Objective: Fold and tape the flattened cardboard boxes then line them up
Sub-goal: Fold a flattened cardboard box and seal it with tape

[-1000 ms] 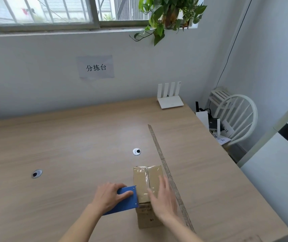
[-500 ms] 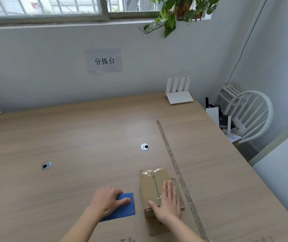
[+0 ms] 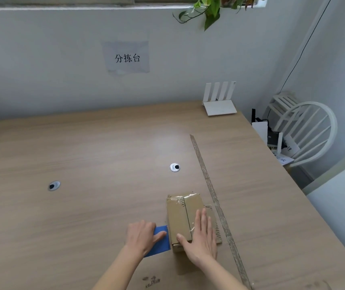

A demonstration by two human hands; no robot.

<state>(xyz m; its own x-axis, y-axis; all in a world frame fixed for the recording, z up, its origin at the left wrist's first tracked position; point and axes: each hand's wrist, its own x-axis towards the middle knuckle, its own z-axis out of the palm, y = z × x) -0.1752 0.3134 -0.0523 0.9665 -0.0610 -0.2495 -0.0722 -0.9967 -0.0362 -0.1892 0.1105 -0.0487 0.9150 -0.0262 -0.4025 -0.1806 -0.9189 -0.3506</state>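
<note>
Keep your right hand (image 3: 200,237), its fingers straight and together, pressing the tape flat along the seam of the cardboard box (image 3: 185,216) on the table (image 3: 83,155), while your left hand (image 3: 141,235) rests open on the blue card (image 3: 160,240)

Brown cardboard box (image 3: 183,216), blue card (image 3: 160,240), wood-grain table (image 3: 83,164), white chair (image 3: 311,130).
</note>
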